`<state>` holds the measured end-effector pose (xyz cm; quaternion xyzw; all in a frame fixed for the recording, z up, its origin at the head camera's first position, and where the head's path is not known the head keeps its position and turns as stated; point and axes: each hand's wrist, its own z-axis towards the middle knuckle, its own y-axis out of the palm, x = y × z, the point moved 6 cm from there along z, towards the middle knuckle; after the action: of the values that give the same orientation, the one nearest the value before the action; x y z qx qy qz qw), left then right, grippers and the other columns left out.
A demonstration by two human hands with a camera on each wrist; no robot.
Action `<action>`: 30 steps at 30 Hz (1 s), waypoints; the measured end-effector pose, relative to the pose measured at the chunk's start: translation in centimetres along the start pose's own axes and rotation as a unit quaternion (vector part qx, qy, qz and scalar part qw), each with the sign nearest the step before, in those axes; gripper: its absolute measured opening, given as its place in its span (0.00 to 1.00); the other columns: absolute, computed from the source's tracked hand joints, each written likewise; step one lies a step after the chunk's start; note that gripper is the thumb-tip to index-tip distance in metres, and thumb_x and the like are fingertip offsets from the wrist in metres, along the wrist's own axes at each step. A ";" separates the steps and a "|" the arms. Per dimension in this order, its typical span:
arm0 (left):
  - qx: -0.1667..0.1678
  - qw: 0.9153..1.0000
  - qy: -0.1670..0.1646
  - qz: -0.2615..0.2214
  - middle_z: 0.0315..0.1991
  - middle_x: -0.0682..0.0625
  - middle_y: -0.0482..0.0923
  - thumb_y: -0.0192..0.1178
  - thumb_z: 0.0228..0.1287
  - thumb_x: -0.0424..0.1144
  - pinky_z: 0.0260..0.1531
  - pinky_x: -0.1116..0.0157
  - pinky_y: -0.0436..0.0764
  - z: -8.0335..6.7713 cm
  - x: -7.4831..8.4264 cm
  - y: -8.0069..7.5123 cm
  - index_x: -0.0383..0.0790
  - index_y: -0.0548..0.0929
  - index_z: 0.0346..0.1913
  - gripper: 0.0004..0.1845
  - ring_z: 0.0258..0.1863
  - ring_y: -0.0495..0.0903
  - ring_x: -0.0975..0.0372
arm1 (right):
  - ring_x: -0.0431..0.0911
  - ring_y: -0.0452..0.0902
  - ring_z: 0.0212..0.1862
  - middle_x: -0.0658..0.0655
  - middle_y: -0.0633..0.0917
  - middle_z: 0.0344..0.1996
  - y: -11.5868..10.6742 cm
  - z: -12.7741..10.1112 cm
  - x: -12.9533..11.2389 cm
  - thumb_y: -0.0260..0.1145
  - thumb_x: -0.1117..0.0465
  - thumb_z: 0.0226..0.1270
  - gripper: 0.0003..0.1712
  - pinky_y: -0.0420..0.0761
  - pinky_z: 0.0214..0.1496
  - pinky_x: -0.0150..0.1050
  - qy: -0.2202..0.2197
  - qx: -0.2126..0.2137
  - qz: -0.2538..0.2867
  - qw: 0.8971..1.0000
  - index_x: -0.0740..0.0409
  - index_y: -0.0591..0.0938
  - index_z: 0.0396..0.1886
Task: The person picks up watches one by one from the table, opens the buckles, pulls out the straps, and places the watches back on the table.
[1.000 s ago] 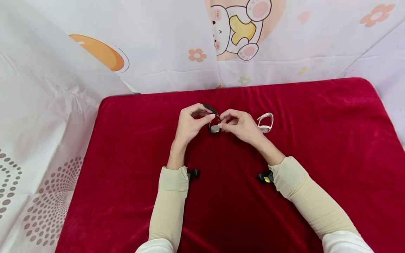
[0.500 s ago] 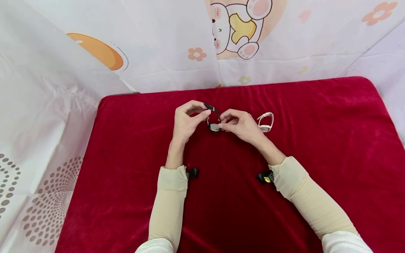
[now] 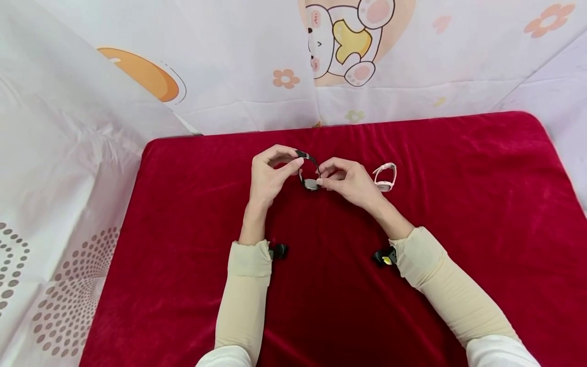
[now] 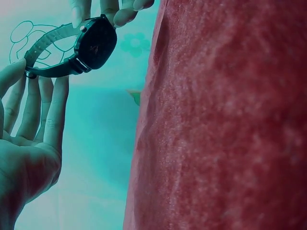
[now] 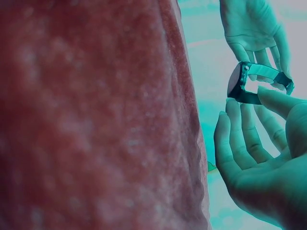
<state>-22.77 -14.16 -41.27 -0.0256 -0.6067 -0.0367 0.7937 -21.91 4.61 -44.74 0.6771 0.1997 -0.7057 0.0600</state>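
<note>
Black watch (image 3: 310,176), no legible markings, pinched between left hand (image 3: 270,178) and right hand (image 3: 350,182) fingertips; pink watch (image 3: 384,177) just right of it.

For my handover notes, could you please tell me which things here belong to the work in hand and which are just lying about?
In hand:
black watch
left hand, pinching its strap
right hand, pinching by its case

Lying about:
pink watch
red cloth

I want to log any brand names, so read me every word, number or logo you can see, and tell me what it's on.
No readable text anywhere.
Black watch: its dark face shows only a faint mark, too blurred to read.
Pink watch: too small to tell.
Backdrop sheet: cartoon bear and flower pictures only, no words.
</note>
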 end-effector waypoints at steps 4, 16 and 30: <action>0.000 1.000 0.004 -0.003 0.35 0.48 0.85 0.69 0.59 0.26 0.34 0.46 0.85 0.0 0.1 0.0 0.28 0.84 0.40 0.07 0.33 0.84 0.55 | 0.50 0.82 0.32 0.59 0.84 0.36 -0.1 0.1 0.0 0.71 0.67 0.62 0.14 0.82 0.37 0.33 -0.009 0.006 -0.007 1.000 0.65 0.83 0.47; 0.008 1.000 0.004 -0.006 0.38 0.45 0.82 0.69 0.60 0.27 0.30 0.54 0.87 0.1 0.1 -0.2 0.27 0.83 0.42 0.09 0.32 0.83 0.57 | 0.50 0.81 0.31 0.57 0.85 0.35 -0.1 -0.1 -0.3 0.72 0.64 0.63 0.13 0.78 0.34 0.31 -0.019 0.015 -0.029 0.999 0.64 0.83 0.46; 0.035 0.999 -0.013 -0.032 0.38 0.47 0.82 0.68 0.59 0.23 0.29 0.55 0.87 0.0 -0.3 -0.6 0.22 0.81 0.45 0.12 0.30 0.83 0.54 | 0.59 0.76 0.27 0.59 0.83 0.34 -0.2 0.0 -0.4 0.70 0.67 0.65 0.23 0.77 0.30 0.31 -0.048 0.015 -0.007 0.999 0.58 0.79 0.60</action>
<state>-22.87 -14.80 -41.56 0.0213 -0.6186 -0.0408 0.7844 -21.95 4.72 -44.31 0.6419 0.1907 -0.7407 0.0538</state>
